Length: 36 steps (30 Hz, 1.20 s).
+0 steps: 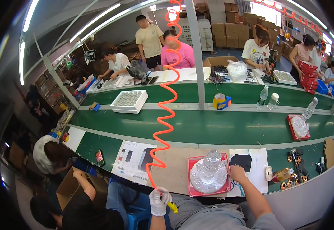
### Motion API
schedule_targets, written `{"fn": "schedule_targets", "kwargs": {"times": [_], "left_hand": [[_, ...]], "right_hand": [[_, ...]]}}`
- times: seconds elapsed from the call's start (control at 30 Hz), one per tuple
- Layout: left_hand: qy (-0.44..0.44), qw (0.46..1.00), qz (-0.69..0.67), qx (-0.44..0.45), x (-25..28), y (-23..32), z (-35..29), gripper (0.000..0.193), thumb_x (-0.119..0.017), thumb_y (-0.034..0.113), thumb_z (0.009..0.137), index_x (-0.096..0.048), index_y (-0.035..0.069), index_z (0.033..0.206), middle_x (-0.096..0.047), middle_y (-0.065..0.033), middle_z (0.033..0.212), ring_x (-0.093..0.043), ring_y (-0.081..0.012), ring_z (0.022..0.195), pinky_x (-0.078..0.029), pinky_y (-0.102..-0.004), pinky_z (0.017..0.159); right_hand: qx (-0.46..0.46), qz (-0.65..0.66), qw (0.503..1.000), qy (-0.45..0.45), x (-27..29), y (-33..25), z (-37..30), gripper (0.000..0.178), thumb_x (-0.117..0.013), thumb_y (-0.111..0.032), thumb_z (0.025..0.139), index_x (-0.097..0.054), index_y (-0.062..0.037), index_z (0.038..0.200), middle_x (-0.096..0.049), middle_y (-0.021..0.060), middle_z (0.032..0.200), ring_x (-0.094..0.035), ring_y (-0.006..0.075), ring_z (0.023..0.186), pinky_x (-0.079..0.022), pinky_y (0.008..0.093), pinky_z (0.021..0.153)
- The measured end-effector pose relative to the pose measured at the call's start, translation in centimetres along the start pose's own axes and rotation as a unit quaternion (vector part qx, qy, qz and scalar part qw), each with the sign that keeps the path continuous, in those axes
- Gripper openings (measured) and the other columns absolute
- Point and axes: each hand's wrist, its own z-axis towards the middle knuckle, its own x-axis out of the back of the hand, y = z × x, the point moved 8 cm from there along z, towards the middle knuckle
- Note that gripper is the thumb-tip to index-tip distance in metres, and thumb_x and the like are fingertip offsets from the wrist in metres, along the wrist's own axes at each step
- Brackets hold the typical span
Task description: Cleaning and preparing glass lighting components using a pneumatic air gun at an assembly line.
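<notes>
My left hand, in a white glove, is closed around a yellow air blow gun by my lap. An orange coiled hose runs up from it. At the bench edge a clear glass-like vessel stands on a round clear base in a shallow red box. My bare right hand rests at the box's right side, fingers curled; what they hold, if anything, is hidden. Just beyond that hand lies a flat black piece on a printed sheet.
On the right lie an amber-coloured bottle and several copper-coloured rings. Farther off are another red box, a tape roll and a white tray. A metal post rises mid-bench. A person with a carton is close on my left.
</notes>
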Motion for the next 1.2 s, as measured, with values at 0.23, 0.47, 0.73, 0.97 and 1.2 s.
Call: {"fn": "schedule_targets", "kwargs": {"times": [0.23,0.47,0.73,0.97,1.2], "left_hand": [[0.021,1.0,0.017,0.001,1.0,-0.2,0.8,0.051,-0.042,0.05,0.096,-0.056,0.003,0.082,-0.028,0.0037,0.046,-0.03,-0.0088,0.037,-0.033,-0.0268,0.041],[0.023,1.0,0.007,0.003,1.7,-0.6,0.9,0.053,-0.043,0.049,0.096,-0.056,0.0,0.084,-0.031,0.0032,0.047,-0.033,-0.0083,0.039,-0.035,-0.0268,0.043],[0.038,0.999,0.025,0.003,2.1,-0.6,1.6,0.051,-0.041,0.05,0.097,-0.055,0.003,0.081,-0.028,0.0035,0.046,-0.032,-0.0089,0.037,-0.035,-0.0274,0.042],[0.027,0.999,0.016,0.006,2.0,-1.0,1.6,0.054,-0.042,0.049,0.097,-0.057,-0.001,0.084,-0.031,0.0033,0.047,-0.033,-0.0079,0.038,-0.037,-0.0263,0.043],[0.039,0.999,0.013,0.009,1.9,-0.8,1.7,0.053,-0.042,0.049,0.097,-0.056,0.0,0.083,-0.031,0.0034,0.047,-0.033,-0.0079,0.038,-0.036,-0.0262,0.043]], "right_hand": [[-0.119,0.132,0.984,0.003,-1.4,2.2,2.1,0.035,-0.049,-0.034,0.088,-0.065,-0.0047,0.078,-0.066,0.0226,0.084,-0.064,0.0398,0.083,-0.051,0.0496,0.076],[-0.056,0.111,0.991,-0.058,-5.0,2.2,3.3,0.034,-0.046,-0.03,0.091,-0.066,-0.0031,0.094,-0.065,0.0244,0.094,-0.062,0.0421,0.089,-0.049,0.0498,0.081],[-0.033,0.093,0.981,-0.166,-5.1,1.7,3.4,0.032,-0.053,-0.029,0.083,-0.065,-0.002,0.096,-0.066,0.0227,0.099,-0.063,0.0392,0.093,-0.05,0.0473,0.083],[0.002,-0.097,0.981,-0.165,-1.9,-0.6,3.0,0.024,-0.054,-0.024,0.082,-0.07,-0.0073,0.085,-0.07,0.0155,0.091,-0.069,0.0317,0.085,-0.054,0.0437,0.072],[0.059,-0.184,0.976,-0.099,-1.5,-1.7,3.3,0.017,-0.059,-0.02,0.078,-0.072,-0.0091,0.079,-0.07,0.0127,0.081,-0.07,0.0287,0.075,-0.055,0.0396,0.063]]}}
